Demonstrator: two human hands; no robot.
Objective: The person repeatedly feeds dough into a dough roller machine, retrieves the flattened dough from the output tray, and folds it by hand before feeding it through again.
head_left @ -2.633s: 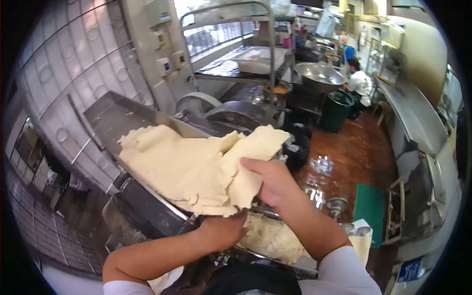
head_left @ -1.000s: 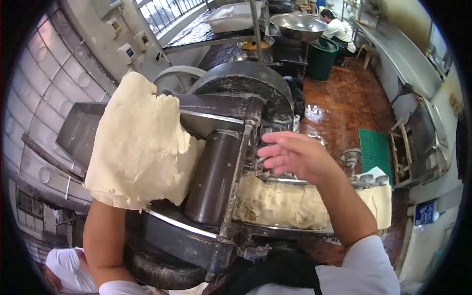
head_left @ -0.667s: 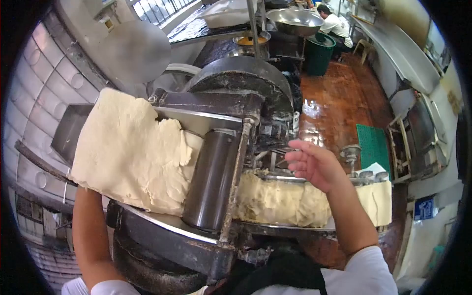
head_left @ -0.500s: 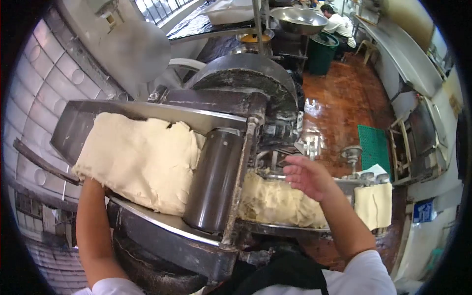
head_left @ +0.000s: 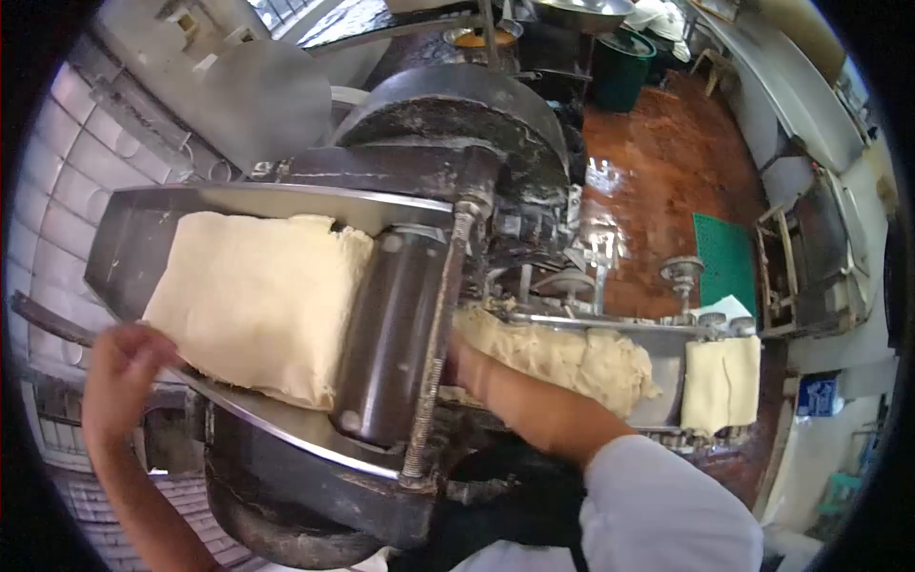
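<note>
A thick folded slab of pale dough (head_left: 257, 300) lies flat in the metal trough (head_left: 133, 229) of a machine, against a dark roller (head_left: 396, 334). My left hand (head_left: 129, 367) is at the slab's near left corner, beside the trough's edge; its fingers are bent and blurred, so their grip is unclear. My right hand (head_left: 462, 362) reaches under the machine's front bar, beside the lower tray; its fingers are hidden. Crumpled dough (head_left: 562, 357) lies in that lower tray, and a smooth dough piece (head_left: 721, 386) hangs over the tray's right end.
A large dark wheel guard (head_left: 457, 105) stands behind the roller. On the red floor (head_left: 658, 191) are a green mat (head_left: 724, 262) and a green bin (head_left: 621, 71). A person in white (head_left: 660, 17) is at the top right. Metal counters line the right wall.
The dough slab has gone from being held up to lying flat in the trough. My left hand has come out from under it. My right hand has moved left and down to the machine's front.
</note>
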